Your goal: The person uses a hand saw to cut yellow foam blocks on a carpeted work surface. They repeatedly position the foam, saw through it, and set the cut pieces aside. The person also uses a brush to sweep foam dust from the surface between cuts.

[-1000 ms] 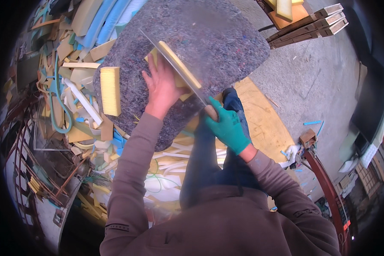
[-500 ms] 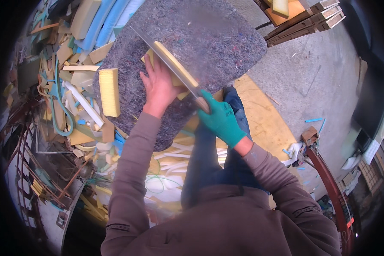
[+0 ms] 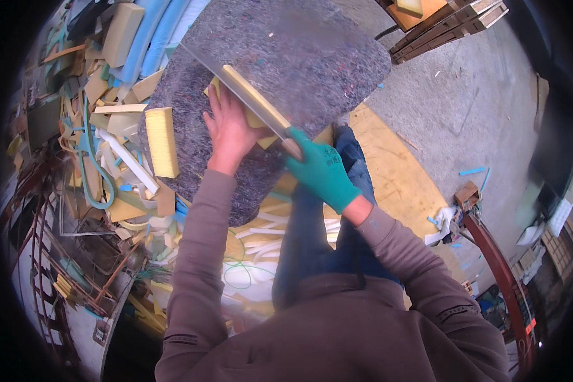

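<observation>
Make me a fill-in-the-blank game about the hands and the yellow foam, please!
1. The left hand is bare, while the right hand wears a ____.
2. The right hand grips the long knife by its ____.
3. The foam piece under the left hand is coloured ____.
4. The thick foam block lies on the grey pad, farther to the person's ____ than both hands.

Missing words: glove; handle; yellow; left.
</observation>
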Demonstrator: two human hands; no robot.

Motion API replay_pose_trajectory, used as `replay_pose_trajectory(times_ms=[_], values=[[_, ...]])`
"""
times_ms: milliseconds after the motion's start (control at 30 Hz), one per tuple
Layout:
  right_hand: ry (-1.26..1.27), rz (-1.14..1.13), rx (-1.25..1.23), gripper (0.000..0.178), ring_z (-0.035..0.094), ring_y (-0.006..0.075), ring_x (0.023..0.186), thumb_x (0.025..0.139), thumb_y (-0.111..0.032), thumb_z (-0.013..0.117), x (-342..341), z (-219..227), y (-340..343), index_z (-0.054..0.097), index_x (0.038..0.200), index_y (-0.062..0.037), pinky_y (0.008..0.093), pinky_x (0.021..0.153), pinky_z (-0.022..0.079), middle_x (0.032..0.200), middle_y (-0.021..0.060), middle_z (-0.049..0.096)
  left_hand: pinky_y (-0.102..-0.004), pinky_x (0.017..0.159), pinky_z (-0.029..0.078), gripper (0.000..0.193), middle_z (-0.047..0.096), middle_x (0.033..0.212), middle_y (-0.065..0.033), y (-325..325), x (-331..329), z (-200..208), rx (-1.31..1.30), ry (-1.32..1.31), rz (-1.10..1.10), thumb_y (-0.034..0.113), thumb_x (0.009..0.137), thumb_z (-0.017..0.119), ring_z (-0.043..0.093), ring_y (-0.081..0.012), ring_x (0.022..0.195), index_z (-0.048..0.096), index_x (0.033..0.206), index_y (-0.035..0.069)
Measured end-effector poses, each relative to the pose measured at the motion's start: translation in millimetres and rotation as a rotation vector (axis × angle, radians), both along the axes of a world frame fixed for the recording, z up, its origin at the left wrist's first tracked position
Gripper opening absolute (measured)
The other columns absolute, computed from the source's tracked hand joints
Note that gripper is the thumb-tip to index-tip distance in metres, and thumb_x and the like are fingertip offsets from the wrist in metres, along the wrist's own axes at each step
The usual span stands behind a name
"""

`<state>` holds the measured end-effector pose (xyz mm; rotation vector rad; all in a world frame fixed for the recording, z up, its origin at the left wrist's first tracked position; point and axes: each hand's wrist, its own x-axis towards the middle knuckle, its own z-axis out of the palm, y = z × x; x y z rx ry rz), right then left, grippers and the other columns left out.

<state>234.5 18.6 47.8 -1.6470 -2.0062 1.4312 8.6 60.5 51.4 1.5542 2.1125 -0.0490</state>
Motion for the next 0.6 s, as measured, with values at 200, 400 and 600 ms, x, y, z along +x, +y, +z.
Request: replay_pose_trajectory(times_ms=[200, 400, 600], values=[[0.081, -0.013, -0.016, 0.066, 0.078, 0.0418, 0.078, 0.092, -0.023, 0.081, 13, 4, -9, 0.068, 0.155, -0.0112, 0.0523, 0.071, 0.061, 0.089, 0.0226, 0.078, -0.0889, 0.121, 0.028, 0.148, 0.020, 0.186, -0.0220, 0, -1, 1, -0.022, -0.019, 0.010, 0.047, 0.062, 0.109, 0.006, -0.0499, 0.174, 0.027, 0.178, 0.006], [0.067, -0.005, -0.049, 0.063, 0.079, 0.0391, 0.079, 0.097, -0.024, 0.078, 32, 0, -25, 0.066, 0.157, -0.0116, 0.0507, 0.073, 0.061, 0.094, 0.0223, 0.079, -0.0881, 0.124, 0.023, 0.156, 0.017, 0.188, -0.0197, 2, 0, 1, -0.047, -0.030, 0.028, 0.047, 0.059, 0.109, 0.004, -0.0481, 0.175, 0.020, 0.180, 0.005], [0.078, 0.008, -0.179, 0.066, 0.079, 0.0407, 0.083, 0.100, -0.022, 0.079, 88, 4, -60, 0.061, 0.162, -0.0137, 0.0474, 0.074, 0.061, 0.100, 0.0231, 0.079, -0.0859, 0.126, 0.022, 0.151, 0.013, 0.189, -0.0200, 3, 3, 9, -0.066, -0.043, 0.036, 0.040, 0.062, 0.109, 0.000, -0.0462, 0.176, 0.022, 0.179, 0.002]])
